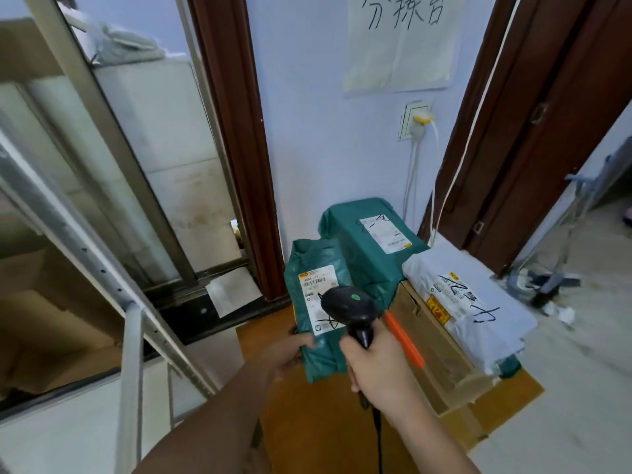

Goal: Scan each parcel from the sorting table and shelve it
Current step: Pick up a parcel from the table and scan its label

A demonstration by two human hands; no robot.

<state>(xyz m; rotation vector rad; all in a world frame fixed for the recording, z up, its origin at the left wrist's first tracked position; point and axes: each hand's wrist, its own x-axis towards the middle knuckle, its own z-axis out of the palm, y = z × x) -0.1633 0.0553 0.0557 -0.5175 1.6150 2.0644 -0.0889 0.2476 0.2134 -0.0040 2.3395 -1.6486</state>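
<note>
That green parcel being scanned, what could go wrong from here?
The green parcel is held only at its lower edge by the left hand, so it might tip or slip. Black marker scribble crosses its label, so the barcode scanner in the right hand may misread. The scanner's cable hangs below and could snag.

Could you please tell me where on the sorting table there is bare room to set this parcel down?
Bare wood shows on the sorting table at the near side, between the held green parcel and the cardboard box. The far side is crowded: another green parcel and the grey bag on the box.
</note>
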